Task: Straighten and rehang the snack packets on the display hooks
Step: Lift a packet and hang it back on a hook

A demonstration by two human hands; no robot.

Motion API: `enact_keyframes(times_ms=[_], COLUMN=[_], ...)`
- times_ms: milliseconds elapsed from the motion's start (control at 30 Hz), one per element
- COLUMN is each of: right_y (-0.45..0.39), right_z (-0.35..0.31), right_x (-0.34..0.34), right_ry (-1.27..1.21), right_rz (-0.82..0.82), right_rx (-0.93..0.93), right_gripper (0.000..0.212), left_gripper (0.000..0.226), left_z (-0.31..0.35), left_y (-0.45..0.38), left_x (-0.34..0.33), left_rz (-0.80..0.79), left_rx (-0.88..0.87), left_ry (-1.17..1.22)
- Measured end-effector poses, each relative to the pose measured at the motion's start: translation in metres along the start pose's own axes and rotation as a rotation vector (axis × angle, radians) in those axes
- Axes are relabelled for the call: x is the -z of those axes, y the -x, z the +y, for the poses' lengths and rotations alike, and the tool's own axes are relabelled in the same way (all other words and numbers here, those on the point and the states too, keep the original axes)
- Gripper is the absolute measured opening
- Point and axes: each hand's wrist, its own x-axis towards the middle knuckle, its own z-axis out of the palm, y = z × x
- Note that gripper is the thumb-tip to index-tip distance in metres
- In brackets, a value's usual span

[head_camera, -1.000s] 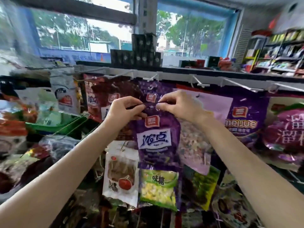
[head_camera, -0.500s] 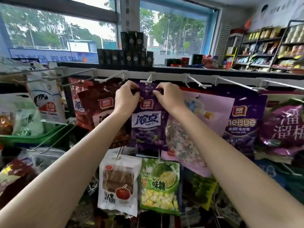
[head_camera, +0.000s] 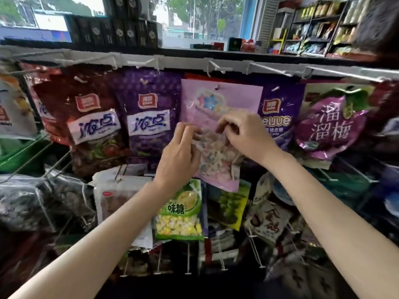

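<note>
**A:** Looking at the hands first: the left hand (head_camera: 180, 156) lies at the left edge of the pink packet (head_camera: 218, 104), its fingers bent over the clear lower part. The right hand (head_camera: 241, 134) is on the front of the same packet, fingers curled into the film. Both seem to pinch it, but motion blur hides the fingertips, so I cannot tell for sure.

**B:** Where does this packet hang?

**A:** On a white hook (head_camera: 212, 65) of the top rail, between the purple packet (head_camera: 149, 117) on the left and the dark violet packet (head_camera: 278, 117) on the right. It hangs a little tilted and its edge overlaps the violet one.

**B:** How to do this step well?

**A:** I think one should hold both side edges, not the middle, and turn the packet until its top edge is parallel to the rail. Pulling down hard may tear the hanging hole. Then let it settle flat, so it does not cover its neighbours or push the green packet (head_camera: 179, 212) below.
</note>
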Motion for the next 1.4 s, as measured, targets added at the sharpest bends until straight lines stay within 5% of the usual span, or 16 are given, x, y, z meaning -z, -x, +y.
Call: enact_keyframes(times_ms=[333,467,733,967,1100,1200,1400], right_y=[0.08,0.105,0.129,0.099,0.08,0.072,0.077], right_z=[0.104,0.155,0.258,0.255,0.25,0.244,0.249], right_x=[0.092,0.127,0.189,0.193,0.181,0.177,0.174], right_ry=[-0.002,-0.006,0.092,-0.222,-0.546,-0.629,-0.711], right_rz=[0.094,0.039,0.196,0.153,0.102,0.107,0.261], right_rx=[-0.255,-0.332,-0.446,-0.431,-0.582,-0.579,-0.674], right_gripper=[0.025,0.026,0.021,0.035,0.04,0.02,0.014], left_gripper=[0.021,0.028,0.038,0.045,0.048,0.049,0.037], left_z=[0.069,0.105,0.164,0.174,0.174,0.166,0.165], left_y=[-0.017,-0.035,-0.069,-0.081,-0.082,-0.08,-0.068], left_x=[-0.09,-0.146,-0.244,-0.248,-0.239,-0.231,-0.22], left_rz=[-0.092,-0.132,-0.154,-0.172,-0.243,-0.265,-0.201], left_rx=[-0.161,-0.123,-0.043,0.084,0.078,0.126,0.138], left_ry=[0.019,0.034,-0.024,-0.144,-0.136,-0.122,-0.072])
